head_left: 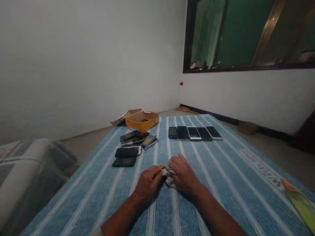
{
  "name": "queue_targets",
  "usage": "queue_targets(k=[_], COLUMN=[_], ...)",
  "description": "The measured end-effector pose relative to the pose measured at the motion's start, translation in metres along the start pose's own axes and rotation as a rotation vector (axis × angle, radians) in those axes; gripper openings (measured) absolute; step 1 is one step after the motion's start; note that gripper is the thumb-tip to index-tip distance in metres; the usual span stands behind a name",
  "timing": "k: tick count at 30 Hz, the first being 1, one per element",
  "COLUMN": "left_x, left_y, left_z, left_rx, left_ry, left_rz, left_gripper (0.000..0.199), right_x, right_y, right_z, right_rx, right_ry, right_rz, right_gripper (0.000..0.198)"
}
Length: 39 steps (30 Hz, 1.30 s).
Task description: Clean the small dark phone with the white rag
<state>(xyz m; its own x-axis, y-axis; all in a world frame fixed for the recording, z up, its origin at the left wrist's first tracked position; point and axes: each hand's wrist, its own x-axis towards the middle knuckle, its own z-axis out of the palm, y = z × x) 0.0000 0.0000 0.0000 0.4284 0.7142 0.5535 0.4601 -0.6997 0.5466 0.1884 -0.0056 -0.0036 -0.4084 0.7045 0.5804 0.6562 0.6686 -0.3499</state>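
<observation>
My right hand is closed around a crumpled pale cloth, low over the middle of the striped bedspread. Meeting it from the left, my left hand has its thumb and fingers pressed together at the cloth's edge. Whatever the left fingers grip is mostly hidden by the hands and cloth. Ahead and to the left lie several mobile phones in a loose pile, among them a black keypad phone and a gold-toned keypad phone. Farther right, several phones lie side by side, including a white-framed phone.
An orange-yellow open box stands at the far end, its lid flap tilted left. Blue striped fabric covers the surface. A yellow-green item lies at the right edge. Grey-white bundled fabric rises at the left. Walls and a window lie beyond.
</observation>
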Motion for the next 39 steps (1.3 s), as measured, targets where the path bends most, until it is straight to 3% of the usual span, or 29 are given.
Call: queue_targets(k=[14,24,32,36,39], left_x=[0.004,0.005,0.003,0.002,0.003], left_y=[0.001,0.001,-0.004,-0.004,-0.003], left_z=[0.001,0.002,0.005,0.006,0.006], left_rx=[0.085,0.084,0.07,0.07,0.082], left_ry=[-0.027,-0.031,-0.016,0.002,0.012], left_rz=[-0.006,-0.037,-0.026,-0.039,-0.039], left_gripper=[0.026,0.027,0.027,0.027,0.027], right_x=[-0.008,-0.02,-0.024,-0.023,-0.018], right_y=[0.026,0.048,0.048,0.049,0.039], right_z=[-0.02,-0.039,-0.03,-0.022,-0.013], right_rx=[-0.038,0.335,0.543,0.483,0.323], right_ry=[-0.047,-0.022,0.097,0.166,0.215], right_rz=[0.112,0.367,0.535,0.6,0.545], right_gripper=[0.007,0.017,0.023,0.03,0.028])
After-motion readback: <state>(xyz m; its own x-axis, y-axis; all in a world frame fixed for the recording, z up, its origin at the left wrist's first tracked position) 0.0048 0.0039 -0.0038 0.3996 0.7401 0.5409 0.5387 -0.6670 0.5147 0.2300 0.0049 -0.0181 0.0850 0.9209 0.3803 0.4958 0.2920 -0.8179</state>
